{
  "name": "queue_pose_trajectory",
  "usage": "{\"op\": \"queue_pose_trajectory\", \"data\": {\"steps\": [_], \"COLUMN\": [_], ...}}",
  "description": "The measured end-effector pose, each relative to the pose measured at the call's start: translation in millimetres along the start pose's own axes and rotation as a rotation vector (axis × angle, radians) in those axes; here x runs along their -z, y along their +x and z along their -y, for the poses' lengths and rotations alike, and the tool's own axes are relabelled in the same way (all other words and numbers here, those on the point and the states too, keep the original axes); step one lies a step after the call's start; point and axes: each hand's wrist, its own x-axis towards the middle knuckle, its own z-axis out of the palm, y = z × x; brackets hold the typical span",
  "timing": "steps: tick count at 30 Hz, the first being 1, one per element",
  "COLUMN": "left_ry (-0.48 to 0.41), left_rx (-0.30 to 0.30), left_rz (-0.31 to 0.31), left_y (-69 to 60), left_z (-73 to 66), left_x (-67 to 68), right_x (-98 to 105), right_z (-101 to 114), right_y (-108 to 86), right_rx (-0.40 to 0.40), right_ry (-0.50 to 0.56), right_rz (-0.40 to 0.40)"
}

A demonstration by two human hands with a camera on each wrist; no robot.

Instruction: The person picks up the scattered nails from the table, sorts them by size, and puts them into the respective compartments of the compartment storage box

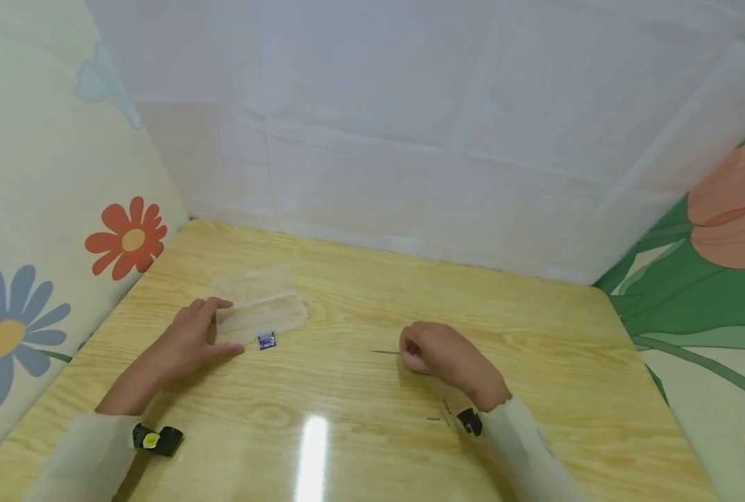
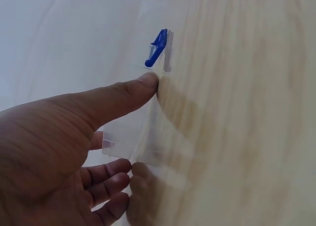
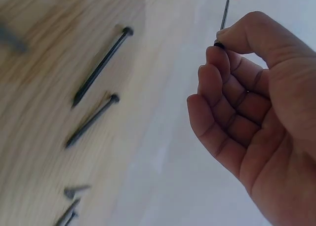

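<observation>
Left hand (image 1: 187,341) is spread pretty wide, thumb on one side and index finger on the other of a clear plastic box with its lid open (image 1: 262,319), so basically gripping it by one end. That box sits toward the left of the pale wood-grain bench (image 1: 360,432), with a small shiny blue plastic latch (image 1: 266,341) on its near edge, just past the thumb. Right hand (image 1: 444,355) is closed up, pinching a thin dark metal nail (image 3: 225,16) by the head between thumb and index, point toward the box but well apart from it. Other fingers are curled in. A few loose dark metal nails (image 3: 101,67) lie on the bench near that wrist, some blurry.
</observation>
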Motion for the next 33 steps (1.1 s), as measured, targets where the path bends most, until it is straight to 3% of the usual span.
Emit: {"op": "queue_pose_trajectory", "data": {"steps": [9,33], "left_ry": [-0.079,-0.135], "left_rx": [0.000,-0.017], "left_rz": [-0.009,-0.043], "left_y": [1.1,-0.8], "left_z": [6.1,10.6], "left_x": [-1.3,-5.1], "right_x": [-7.5,-15.0], "right_z": [11.8,29.2], "right_y": [32.3,128.2], "right_rx": [0.013,0.043], "right_ry": [0.049,0.112], "right_rz": [0.050,0.142]}}
